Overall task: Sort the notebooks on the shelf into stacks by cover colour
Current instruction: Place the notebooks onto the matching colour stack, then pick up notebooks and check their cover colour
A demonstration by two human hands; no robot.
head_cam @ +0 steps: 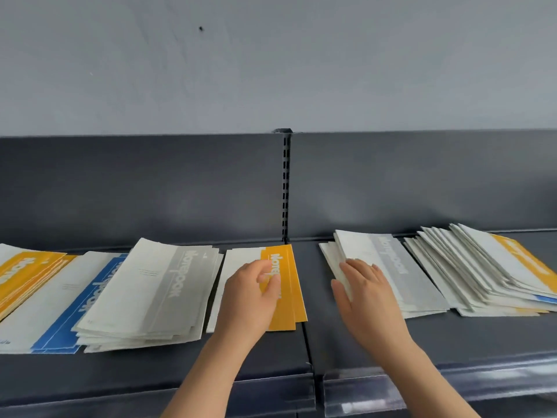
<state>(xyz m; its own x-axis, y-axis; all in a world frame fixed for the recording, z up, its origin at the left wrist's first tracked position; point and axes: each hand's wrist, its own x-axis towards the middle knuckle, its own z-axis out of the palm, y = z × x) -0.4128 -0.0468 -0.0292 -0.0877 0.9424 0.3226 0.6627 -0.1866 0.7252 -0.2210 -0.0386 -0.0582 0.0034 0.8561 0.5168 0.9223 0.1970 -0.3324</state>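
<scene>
Six groups of notebooks lie along the dark grey shelf [482,336], which crosses the lower half of the frame. At the far left edge sits an orange stack [24,276]. Next to it lie blue notebooks [69,312], and a thick grey stack [150,291] overlaps their right side.

At centre is a thin orange pile [291,309]. The left hand [250,297] rests on it, fingers bent down onto the top cover and thumb close by the forefinger (whether it pinches the cover or only presses, I cannot tell).

Right of centre, across the seam in the shelf, the right hand [364,288] lies on a second grey pile [388,267]. Its fingers are fairly straight and spread on the top cover, and the thumb lies along the pile's left edge, closed round nothing.

Just beside that pile, at the right edge of the frame, a fanned mixed heap [482,273] shows an orange cover on top and blue and orange edges lower down. Behind the shelf stands a dark back panel [150,191] with a slotted upright [285,188], and a pale grey wall [271,61] fills the upper frame.
</scene>
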